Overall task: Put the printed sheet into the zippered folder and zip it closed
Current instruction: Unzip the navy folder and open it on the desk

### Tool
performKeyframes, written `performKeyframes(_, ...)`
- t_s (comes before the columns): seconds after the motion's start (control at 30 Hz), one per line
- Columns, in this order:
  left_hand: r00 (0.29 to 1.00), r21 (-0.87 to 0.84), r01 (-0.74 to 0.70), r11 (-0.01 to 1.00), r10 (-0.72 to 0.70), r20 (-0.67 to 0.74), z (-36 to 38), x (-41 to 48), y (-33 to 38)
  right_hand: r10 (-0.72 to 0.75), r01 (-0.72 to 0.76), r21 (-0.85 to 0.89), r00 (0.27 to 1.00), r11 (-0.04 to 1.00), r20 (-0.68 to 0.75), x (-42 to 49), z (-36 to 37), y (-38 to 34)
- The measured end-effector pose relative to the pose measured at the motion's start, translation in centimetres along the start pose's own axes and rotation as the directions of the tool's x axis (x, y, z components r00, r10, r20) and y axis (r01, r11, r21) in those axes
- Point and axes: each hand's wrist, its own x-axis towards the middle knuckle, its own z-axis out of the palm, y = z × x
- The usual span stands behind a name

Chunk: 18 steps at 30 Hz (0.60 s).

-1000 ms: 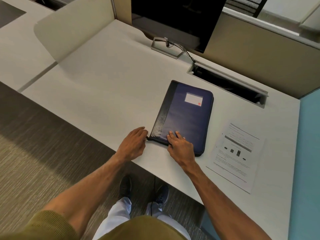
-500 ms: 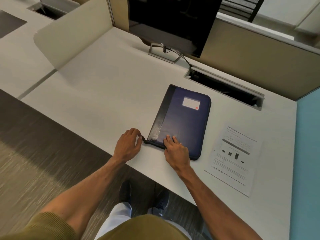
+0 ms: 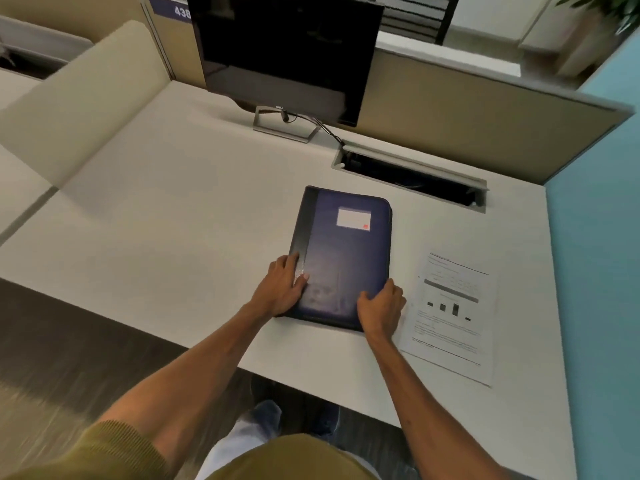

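Navy fabric with a black strip down its left side is what I see at the centre of my feed. It is the zippered folder [image 3: 346, 251], lying flat with its cover down on the white desk [image 3: 173, 220]. A white label [image 3: 354, 218] sits on the far right part of the cover with a small red mark in its near right corner. I cannot read any writing on it.

The left hand [image 3: 282, 289] rests on the folder's near left side. Its fingers lie fairly straight along the black strip and its thumb is on the blue cover. The right hand [image 3: 379, 306] is at the near right corner with its fingers curled over the folder's edge. The frame is smeared there, so it may be pinching the edge or something small on it, and I cannot tell which.

The printed sheet [image 3: 453, 317] lies flat on the desk just beside the folder's right side, outside it and close to the right hand. It shows a grey band, a few small dark bars and lines of text too blurred to read.

At the back stands a dark monitor [image 3: 287, 53] with DELL on its lower bezel. A cable runs from it to an open cable tray [image 3: 408, 178]. On a purple sign [image 3: 166, 8] at the upper left I read the white digits 438.
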Motion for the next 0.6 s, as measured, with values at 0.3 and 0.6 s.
performKeyframes(0.3, 0.993, 0.061, -0.115, 0.991, 0.116, -0.005, -1.3, 2.3, -1.2, 0.218, -0.199, 0.114, 0.959, 0.973, -0.182, -0.2, -0.3, -0.5)
performKeyframes(0.6, 0.994, 0.067, -0.088, 0.994, 0.092, -0.058, -2.8, 4.3, -0.4, 0.320, -0.180, 0.436, 0.907, 0.882, -0.274, 2.9, -5.0, -2.6)
